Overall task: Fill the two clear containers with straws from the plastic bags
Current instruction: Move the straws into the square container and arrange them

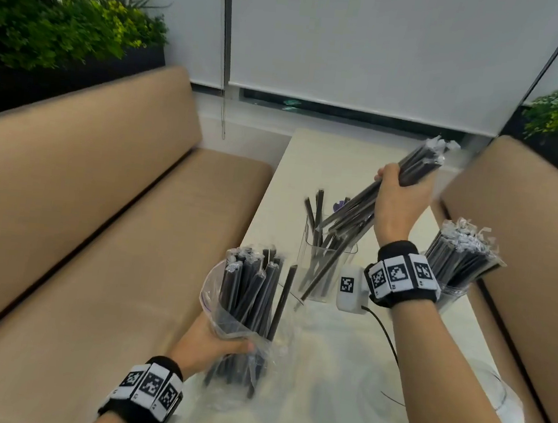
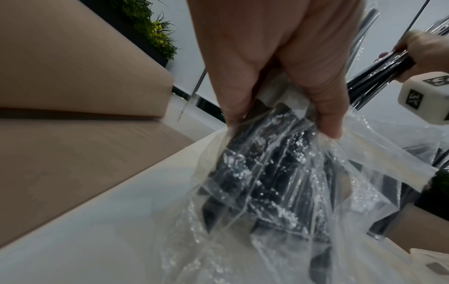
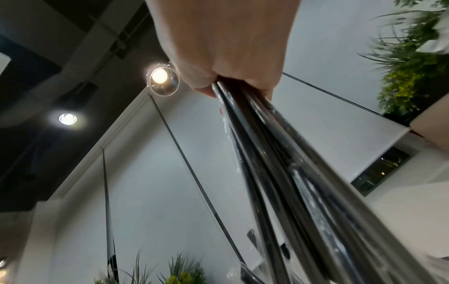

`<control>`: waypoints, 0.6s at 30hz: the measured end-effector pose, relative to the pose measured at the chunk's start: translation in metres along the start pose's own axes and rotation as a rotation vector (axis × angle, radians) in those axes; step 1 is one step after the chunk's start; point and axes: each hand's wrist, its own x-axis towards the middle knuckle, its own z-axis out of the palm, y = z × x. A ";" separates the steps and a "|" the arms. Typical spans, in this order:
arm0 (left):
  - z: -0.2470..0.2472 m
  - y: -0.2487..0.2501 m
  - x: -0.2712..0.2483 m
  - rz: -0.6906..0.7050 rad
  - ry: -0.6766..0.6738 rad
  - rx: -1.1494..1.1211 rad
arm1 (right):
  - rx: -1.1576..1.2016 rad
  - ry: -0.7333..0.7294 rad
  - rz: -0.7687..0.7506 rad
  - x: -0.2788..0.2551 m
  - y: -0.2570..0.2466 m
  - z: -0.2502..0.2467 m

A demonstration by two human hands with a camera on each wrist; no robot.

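Note:
My left hand [image 1: 212,342] grips a clear plastic bag [image 1: 225,312] of black wrapped straws [image 1: 249,284], held upright over the white table's [image 1: 338,389] near left edge; in the left wrist view the fingers [image 2: 328,107] pinch the crinkled bag [image 2: 279,182]. My right hand [image 1: 399,200] grips a bundle of black straws [image 1: 416,167], tilted with its lower ends over a clear container [image 1: 324,271] that holds several straws. In the right wrist view that bundle [image 3: 279,163] runs out of my fist [image 3: 226,73]. A second clear container [image 1: 451,295] at the right is packed with straws [image 1: 459,251].
Tan bench seats [image 1: 97,226] flank the table on both sides. A white tagged box [image 1: 350,289] with a black cable [image 1: 384,339] sits beside the near container. Green plants [image 1: 49,22] stand behind the left bench and at the far right.

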 end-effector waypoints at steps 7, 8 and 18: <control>0.003 0.006 -0.005 -0.008 -0.015 0.026 | 0.026 0.042 -0.001 0.010 -0.004 -0.005; 0.002 0.006 -0.003 -0.020 -0.030 0.019 | 0.029 0.044 0.003 0.011 -0.003 -0.006; 0.003 -0.015 0.021 -0.368 -0.612 0.447 | 0.041 0.069 0.059 0.014 -0.002 -0.013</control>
